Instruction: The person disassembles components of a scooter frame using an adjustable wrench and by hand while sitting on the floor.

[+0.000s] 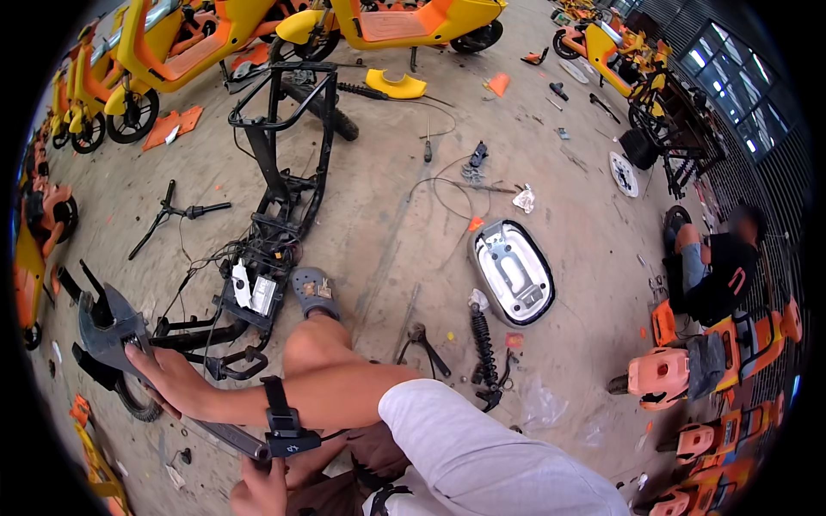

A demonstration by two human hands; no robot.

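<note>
My right hand [176,378] reaches across to the left, its fingers closed round a dark grey scooter part [112,322] that has a wheel [138,404] below it. My right wrist wears a black strapped device [288,439]. At the bottom, my left hand [262,486] is closed on the end of a long grey metal bar [228,437], which runs up under my right forearm. Beyond them stands a stripped black scooter frame [284,181] with loose wires and an open box [254,288]. My foot in a grey clog [314,292] rests beside it.
Yellow scooters [176,47] line the back. An oval seat base [512,275], a shock absorber [484,353], pliers [422,344] and a handlebar [185,211] lie on the concrete floor [387,224]. Another person [723,267] sits at the right near orange scooters [688,374].
</note>
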